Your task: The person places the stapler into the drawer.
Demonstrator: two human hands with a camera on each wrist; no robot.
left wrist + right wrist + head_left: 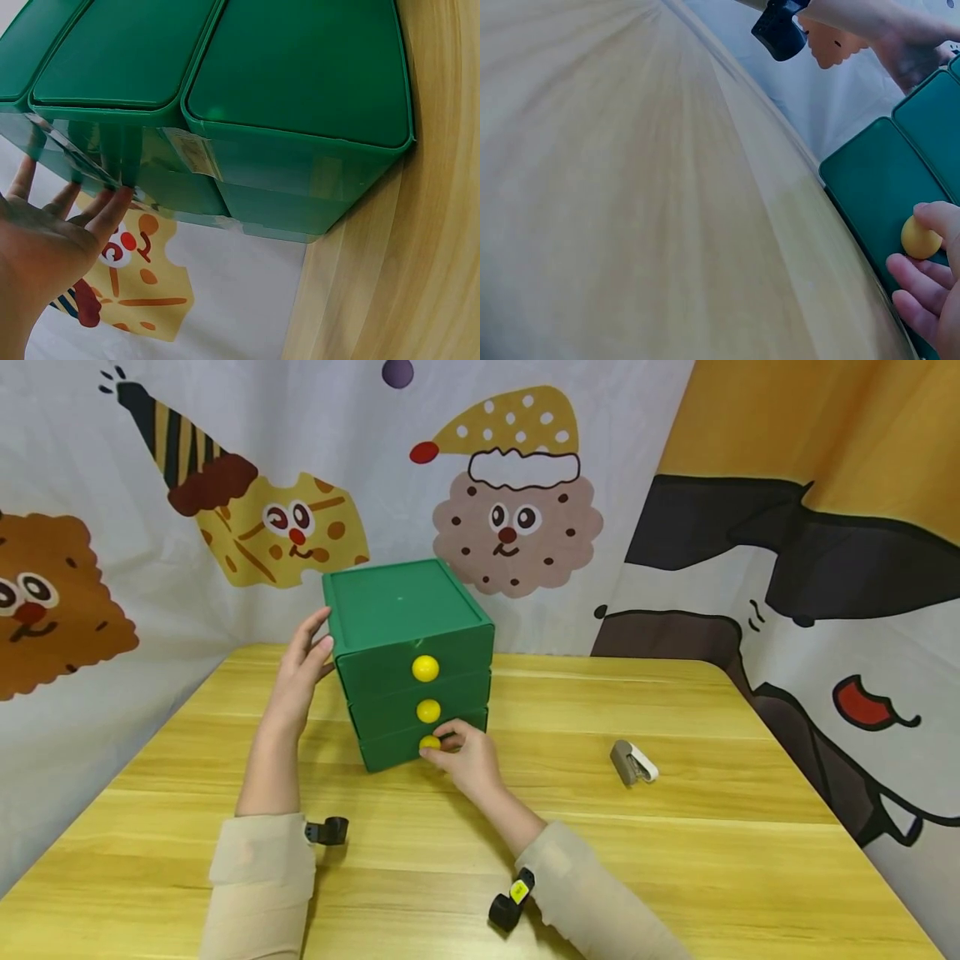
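A green three-drawer box (408,602) stands on the wooden table, each drawer front bearing a round yellow knob. All three drawers look closed. My left hand (297,668) is at the box's left side, fingertips against its upper part; in the left wrist view the fingers of that hand (56,232) are extended along the taped side wall. Low at the front, my right hand (468,760) pinches the bottom yellow knob (430,742) between thumb and fingers. The right wrist view has this knob (920,238) up close, thumb on top and fingers below.
A grey and white stapler (632,763) lies on the table (705,852) to the right of the box. Behind the table hangs a curtain (390,510) printed with cartoon biscuits. A black wrist camera (327,831) sticks out from the left sleeve.
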